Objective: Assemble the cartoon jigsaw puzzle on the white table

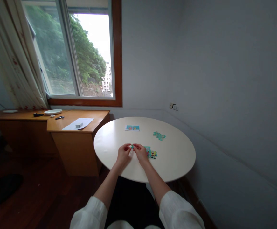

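Between the fingertips of my left hand (124, 154) and my right hand (141, 152) is a small green jigsaw puzzle piece (132, 146). Both hands pinch it just above the white round table (114, 159). A partly assembled jigsaw puzzle (153, 155) with a yellow cartoon figure lies beside my right hand, which hides its left part. Farther back on the right is a loose heap of green puzzle pieces (159, 136). A small picture card (132, 128) with a blue cartoon scene lies flat near the far edge.
Left of the table stands a wooden desk (100, 119) bearing a paper sheet (88, 121), a small white box (79, 125), a white plate (53, 112) and dark small items. A window (90, 57) and curtain (14, 57) are behind it. A wall socket (173, 106) sits beyond the table.
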Demonstrator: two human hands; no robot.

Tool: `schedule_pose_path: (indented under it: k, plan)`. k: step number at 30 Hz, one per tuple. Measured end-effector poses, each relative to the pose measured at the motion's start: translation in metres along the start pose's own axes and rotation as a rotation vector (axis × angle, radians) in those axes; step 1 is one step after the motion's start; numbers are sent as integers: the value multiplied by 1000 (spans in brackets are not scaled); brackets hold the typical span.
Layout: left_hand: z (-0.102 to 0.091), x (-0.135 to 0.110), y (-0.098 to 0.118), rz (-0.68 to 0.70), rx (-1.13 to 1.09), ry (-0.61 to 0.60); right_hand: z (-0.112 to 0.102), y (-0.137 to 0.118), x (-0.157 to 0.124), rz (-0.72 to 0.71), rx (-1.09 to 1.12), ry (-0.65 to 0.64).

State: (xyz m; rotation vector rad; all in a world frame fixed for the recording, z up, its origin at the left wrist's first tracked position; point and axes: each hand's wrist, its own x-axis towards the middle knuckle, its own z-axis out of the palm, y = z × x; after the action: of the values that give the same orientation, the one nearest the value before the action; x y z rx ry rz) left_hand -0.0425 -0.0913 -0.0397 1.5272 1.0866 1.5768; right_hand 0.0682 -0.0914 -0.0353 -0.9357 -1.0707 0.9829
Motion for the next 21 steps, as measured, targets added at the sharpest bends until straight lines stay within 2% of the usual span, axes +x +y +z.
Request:
schedule_pose_path:
  k: [21]
  plan:
    - [0, 1, -3, 11, -18, 30, 0, -3, -1, 43, 27, 8]
